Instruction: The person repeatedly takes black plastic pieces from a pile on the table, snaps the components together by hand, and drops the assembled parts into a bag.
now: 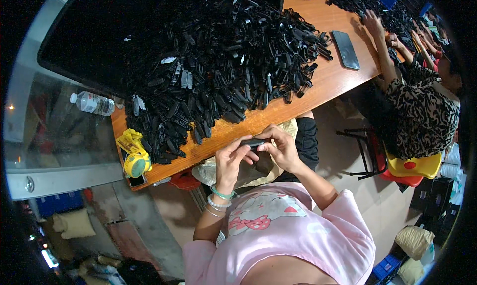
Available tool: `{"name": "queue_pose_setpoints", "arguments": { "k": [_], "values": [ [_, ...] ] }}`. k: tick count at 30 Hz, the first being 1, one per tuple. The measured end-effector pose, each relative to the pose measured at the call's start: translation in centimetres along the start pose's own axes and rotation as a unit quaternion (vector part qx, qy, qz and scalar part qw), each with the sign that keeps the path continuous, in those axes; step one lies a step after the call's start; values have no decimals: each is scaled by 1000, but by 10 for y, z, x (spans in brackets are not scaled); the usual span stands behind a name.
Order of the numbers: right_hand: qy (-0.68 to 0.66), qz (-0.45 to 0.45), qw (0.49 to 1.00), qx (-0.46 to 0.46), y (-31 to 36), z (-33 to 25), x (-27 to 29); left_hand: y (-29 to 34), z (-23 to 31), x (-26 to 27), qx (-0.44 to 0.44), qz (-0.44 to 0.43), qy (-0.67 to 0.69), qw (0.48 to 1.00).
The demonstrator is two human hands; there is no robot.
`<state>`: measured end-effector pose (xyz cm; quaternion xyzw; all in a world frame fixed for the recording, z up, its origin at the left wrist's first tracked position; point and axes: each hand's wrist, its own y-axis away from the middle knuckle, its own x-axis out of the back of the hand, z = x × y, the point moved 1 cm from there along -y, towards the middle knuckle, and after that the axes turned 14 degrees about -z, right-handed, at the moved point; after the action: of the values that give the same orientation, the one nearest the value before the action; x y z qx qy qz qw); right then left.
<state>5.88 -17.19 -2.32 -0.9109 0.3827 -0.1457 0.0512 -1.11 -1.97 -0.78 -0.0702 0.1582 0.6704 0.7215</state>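
Both my hands meet over my lap, just off the near edge of the table. Between them is a small, dark, oblong plastic part (252, 143). My left hand (231, 158) grips one end of it with curled fingers. My right hand (279, 147) pinches its other end with thumb and fingertips. The part's finer detail is too small to make out. Beyond my hands, a large heap of similar black plastic parts (218, 71) covers much of the wooden table (323, 88).
A dark phone (345, 50) lies right of the heap. At the table's left corner are a yellow-green handheld fan (136, 163) and a clear bottle (93, 103). To the right, a co-worker in a patterned top (422, 116) sits on a yellow-and-red chair (415, 164), reaching to the table.
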Motion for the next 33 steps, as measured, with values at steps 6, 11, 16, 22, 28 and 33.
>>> {"name": "queue_pose_setpoints", "arguments": {
  "k": [6,11,16,22,28,33],
  "values": [
    [302,98,948,4,-36,11,9,-36,-12,34,-32,68,167,983],
    [454,67,888,-2,-58,32,20,-63,8,39,-208,148,-546,798],
    [469,-1,882,52,-55,39,24,-53,9,41,-31,60,-680,730],
    [419,29,896,147,-43,21,27,-37,2,43,-145,21,-632,761],
    [-279,59,955,81,-24,-29,1,-10,2,12,-96,54,-255,961],
    [-40,-60,996,49,-9,-28,5,3,15,6,-91,12,-255,962]
  ]
}}
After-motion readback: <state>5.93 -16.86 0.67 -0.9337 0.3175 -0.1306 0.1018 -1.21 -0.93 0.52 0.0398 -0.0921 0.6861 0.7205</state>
